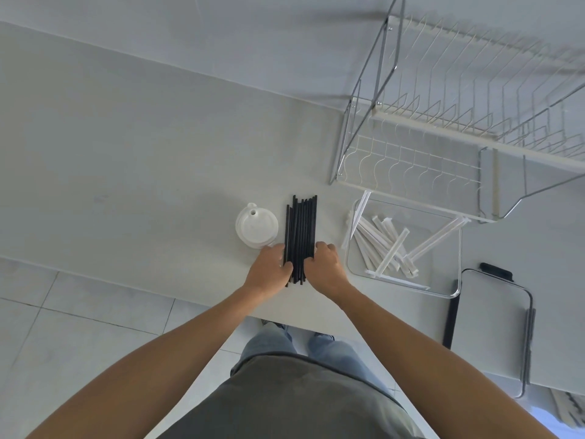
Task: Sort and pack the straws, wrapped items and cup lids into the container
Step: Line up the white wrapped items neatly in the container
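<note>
Together, the left hand [269, 269] and right hand [326, 264] curl round the near end of the black straws [300, 229] lying on the surface [158, 169]. White cup lids [256, 226] sit just left; wrapped items [384, 245] lie in the clear container [456, 264] at right.

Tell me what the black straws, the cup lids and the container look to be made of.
Black straws: likely matte plastic, though paper is possible; thin, stiff, uniformly dark, no shine.
Cup lids: white, slightly translucent moulded plastic, with a raised rim and sip hole.
Container: clear glass or rigid plastic; the counter shows through its walls, and its rim catches light.
</note>
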